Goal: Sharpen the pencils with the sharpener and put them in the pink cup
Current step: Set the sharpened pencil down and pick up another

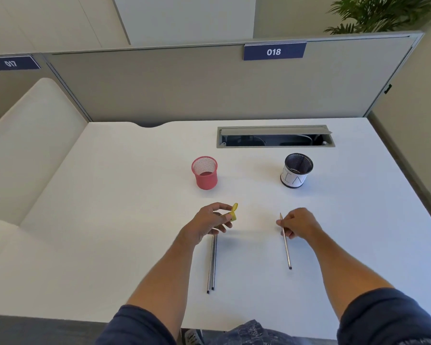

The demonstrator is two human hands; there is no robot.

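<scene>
My left hand (pixel 209 221) pinches a small yellow sharpener (pixel 233 212) whose lid stands flipped open, just above the white table (pixel 135 195). Two silver pencils (pixel 212 267) lie side by side on the table below that hand, their far ends hidden under it. My right hand (pixel 297 225) grips a third silver pencil (pixel 286 247) near its pointed end, with the tip up and away from me and the blunt end down by the table. The pink mesh cup (pixel 205 173) stands upright beyond my left hand; I see no pencil in it.
A black mesh cup with a white paper label (pixel 296 170) stands to the right of the pink one. Behind the cups is an open grey cable tray (pixel 275 136) set into the desk. A grey partition closes the far side.
</scene>
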